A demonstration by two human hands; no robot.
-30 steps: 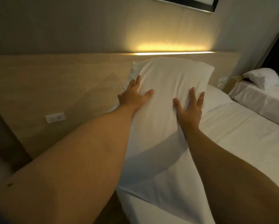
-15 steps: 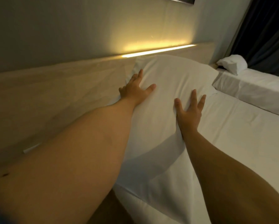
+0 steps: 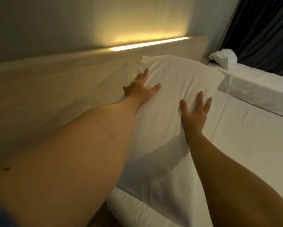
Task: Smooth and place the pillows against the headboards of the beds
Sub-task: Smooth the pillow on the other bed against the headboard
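A long white pillow (image 3: 175,76) leans against the pale wooden headboard (image 3: 63,82) of the near bed (image 3: 235,145). My left hand (image 3: 140,89) lies flat on the pillow's left side next to the headboard, fingers spread. My right hand (image 3: 194,110) presses flat on the pillow's right edge, fingers apart. Neither hand grips anything. A second, crumpled white pillow (image 3: 222,58) sits at the head of the far bed (image 3: 260,89) at the right.
A lit light strip (image 3: 147,44) runs along the headboard's top. Dark curtains (image 3: 260,30) hang at the upper right behind the far bed. A narrow gap separates the two beds.
The view has swung right and tilted, so the wall socket and picture frame are out of sight. Both hands stay flat on the pillow in nearly the same spots.
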